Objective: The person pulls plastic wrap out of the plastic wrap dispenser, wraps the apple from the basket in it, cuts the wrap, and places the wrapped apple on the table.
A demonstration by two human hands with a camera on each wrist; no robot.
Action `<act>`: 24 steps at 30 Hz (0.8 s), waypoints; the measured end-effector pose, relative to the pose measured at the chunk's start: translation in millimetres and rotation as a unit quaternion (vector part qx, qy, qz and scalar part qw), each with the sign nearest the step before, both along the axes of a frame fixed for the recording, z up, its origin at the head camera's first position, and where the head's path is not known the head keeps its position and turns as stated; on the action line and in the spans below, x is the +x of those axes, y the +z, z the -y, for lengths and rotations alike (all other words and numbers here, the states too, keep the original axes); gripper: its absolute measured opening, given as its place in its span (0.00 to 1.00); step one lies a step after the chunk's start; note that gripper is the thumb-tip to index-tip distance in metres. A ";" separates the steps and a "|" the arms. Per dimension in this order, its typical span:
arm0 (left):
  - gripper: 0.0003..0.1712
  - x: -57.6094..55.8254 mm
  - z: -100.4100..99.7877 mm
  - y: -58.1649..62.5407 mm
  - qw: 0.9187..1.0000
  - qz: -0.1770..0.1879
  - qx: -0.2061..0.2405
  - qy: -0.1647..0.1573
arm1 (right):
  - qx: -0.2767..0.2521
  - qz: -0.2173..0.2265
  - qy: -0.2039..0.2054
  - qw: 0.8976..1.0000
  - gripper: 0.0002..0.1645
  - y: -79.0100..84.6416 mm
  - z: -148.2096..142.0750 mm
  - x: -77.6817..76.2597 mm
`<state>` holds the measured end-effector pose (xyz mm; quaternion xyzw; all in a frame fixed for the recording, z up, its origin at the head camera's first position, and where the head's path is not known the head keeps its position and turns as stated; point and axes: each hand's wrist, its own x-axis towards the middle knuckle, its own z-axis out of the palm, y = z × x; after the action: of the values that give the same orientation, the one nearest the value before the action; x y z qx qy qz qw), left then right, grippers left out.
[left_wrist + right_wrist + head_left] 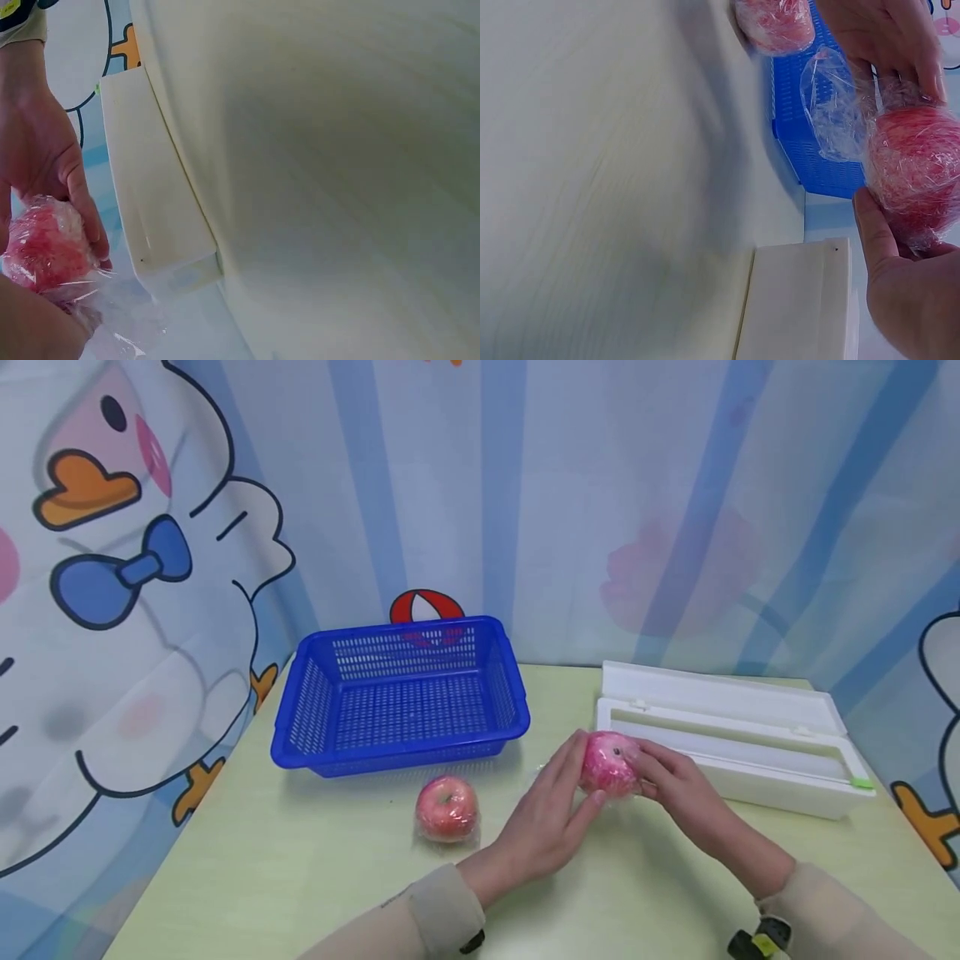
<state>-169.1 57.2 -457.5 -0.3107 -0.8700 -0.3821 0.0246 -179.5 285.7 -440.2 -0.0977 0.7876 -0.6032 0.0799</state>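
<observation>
A red apple (606, 766) in crinkled cling film is held above the table between both hands. My left hand (542, 827) lies along its left side, with straight fingers touching the film and the thumb apart below. From the right, my right hand (693, 797) grips the apple with bent fingers and thumb, which the right wrist view shows around its lower side. A loose flap of clear film (831, 105) sticks out from the apple near the left fingers. Another film-wrapped apple (447, 810) sits on the table, left of my left hand.
A blue perforated basket (420, 750) stands at the back left, behind the apple on the table. At the back right is a long white cling film box (780, 797) with its lid raised and a green slider (862, 782). A printed curtain hangs behind the table.
</observation>
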 end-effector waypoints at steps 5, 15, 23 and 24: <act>0.42 -6.4 1.5 -0.4 0.996 0.059 0.060 -0.033 | -0.005 -0.011 0.002 1.000 0.35 -0.2 -3.0 -1.6; 0.36 1.2 3.3 23.0 0.982 0.140 0.125 0.025 | 0.000 -0.019 -0.021 1.000 0.35 3.8 -5.6 -0.8; 0.39 4.9 -13.0 19.9 0.960 0.208 0.179 0.048 | 0.015 -0.023 -0.037 0.999 0.36 5.5 3.9 2.9; 0.39 4.8 -14.2 19.1 0.956 0.217 0.193 0.050 | 0.014 -0.022 -0.039 0.999 0.36 5.7 4.8 3.1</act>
<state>-164.2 71.4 -438.5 -0.1657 -0.7786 -0.5990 -0.0868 -176.3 281.0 -434.5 -0.0790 0.8007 -0.5924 0.0409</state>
